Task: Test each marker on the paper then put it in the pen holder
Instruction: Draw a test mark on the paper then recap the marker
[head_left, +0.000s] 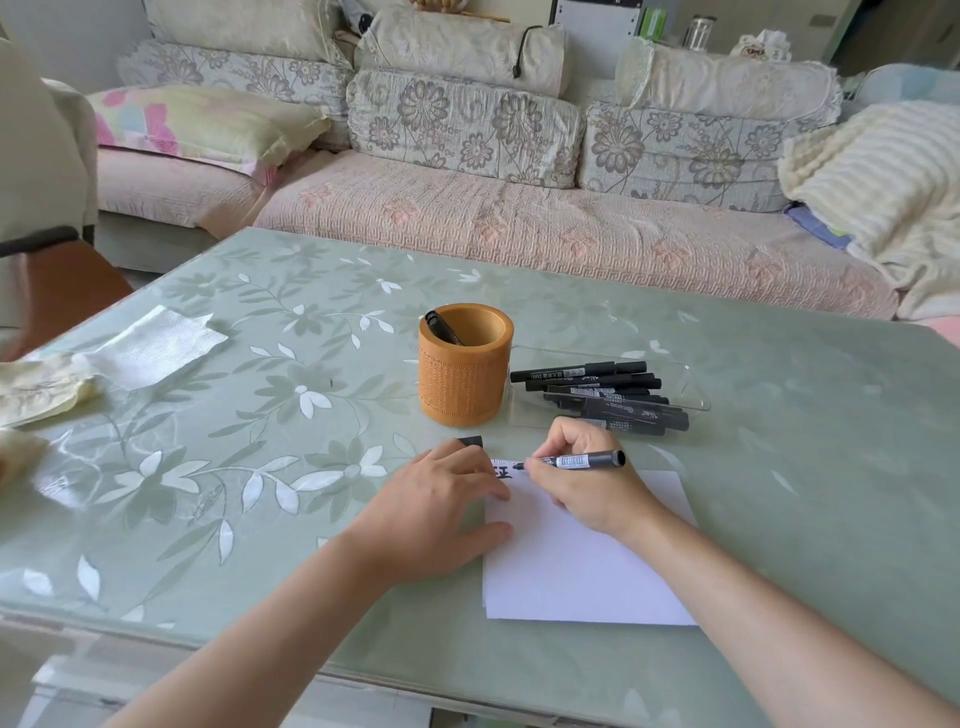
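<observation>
My right hand (582, 480) grips a black marker (576, 460), its tip down on the top left corner of the white paper (576, 566), where black strokes show. My left hand (436, 506) lies flat on the paper's left edge, fingers spread; a black cap (470, 441) pokes out just beyond its fingertips. The orange pen holder (464, 366) stands upright behind my hands with one black marker (442, 327) inside. Several black markers (602, 392) lie in a clear tray (693, 387) to the holder's right.
A white tissue (156, 345) and crumpled cloth (36, 387) lie at the table's left. The green floral table (260, 415) ends near me at its front edge. A sofa with cushions runs along the far side.
</observation>
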